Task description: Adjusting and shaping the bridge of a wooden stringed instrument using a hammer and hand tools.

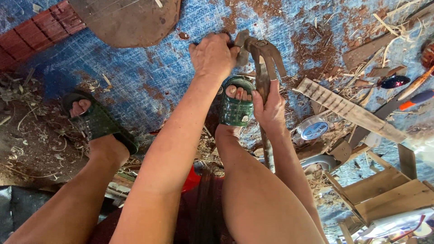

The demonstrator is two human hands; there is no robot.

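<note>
The left hand [213, 55] closes over something small that its fingers hide (unidentifiable). The right hand [270, 108] grips a long wooden tool [264, 77], whose lower end disappears behind the leg.

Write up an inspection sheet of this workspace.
Surface: blue woven mat, strewn with wood shavings and reddish dust.
Job's things: long wooden piece, upright between the feet, with a metal tool at its top.
Clutter: slotted wooden strip, tape roll, wooden frame, round wooden body at top.
Hands: left hand closed at the tool; right hand gripping the wooden piece.
Cables: nothing seen.
Surroundings: green sandals on both feet, bare earth at left.
</note>
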